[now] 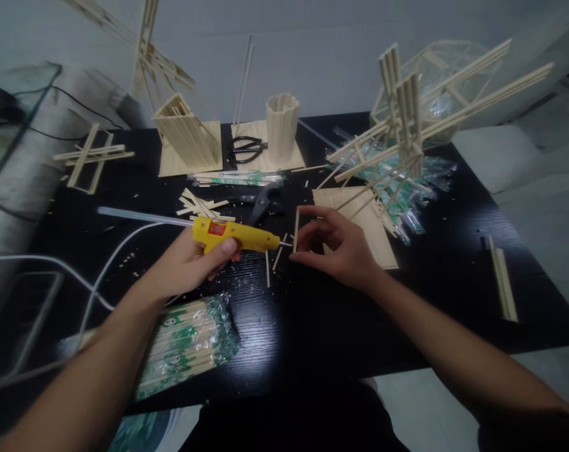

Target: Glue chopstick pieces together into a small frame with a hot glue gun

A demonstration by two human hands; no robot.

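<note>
My left hand [197, 257] is wrapped round a yellow hot glue gun [247, 236], with a long clear glue stick [143, 216] jutting from its back end. The gun's metal nozzle points right and is at, or very close to, a short wooden stick [297, 230]. That stick is held upright between the thumb and fingers of my right hand [336, 245]. On the black table [303, 333] below lie a few loose short sticks [267, 270]. Just right of my right hand is a flat wooden base [376, 242], partly hidden by the hand.
Behind stand a slanted stick tower [188, 135], a round stick tower [282, 129] and a windmill-like stick frame [409, 119]. Dark pliers [262, 204] and black-handled scissors [247, 149] lie mid-table. Packaged chopsticks [185, 345] sit at front left. A white cord [110, 257] loops at left.
</note>
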